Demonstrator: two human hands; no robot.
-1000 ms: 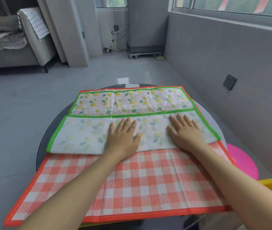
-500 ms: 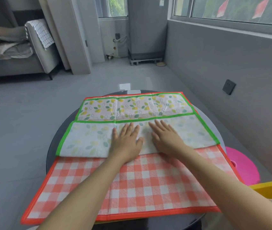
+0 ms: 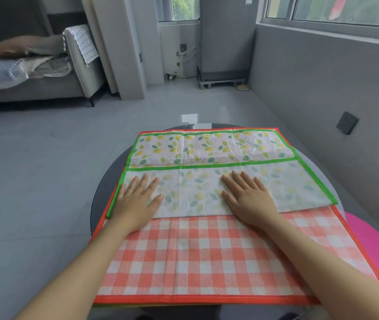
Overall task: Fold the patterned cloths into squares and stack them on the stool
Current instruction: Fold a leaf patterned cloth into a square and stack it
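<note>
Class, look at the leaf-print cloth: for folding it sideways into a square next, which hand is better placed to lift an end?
Probably the left hand: it rests flat beside the leaf-print cloth's left green edge, while the right hand lies near the middle, far from the right end.

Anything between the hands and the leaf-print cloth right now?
Nothing visible. The left hand and right hand both lie flat, fingers straight, directly on the folded-over flap of the leaf-print cloth, which rests on the red checked cloth.

Leaf-print cloth (image 3: 207,148) green-edged; checked cloth (image 3: 207,257) orange-white; stool (image 3: 373,241) pink
</note>
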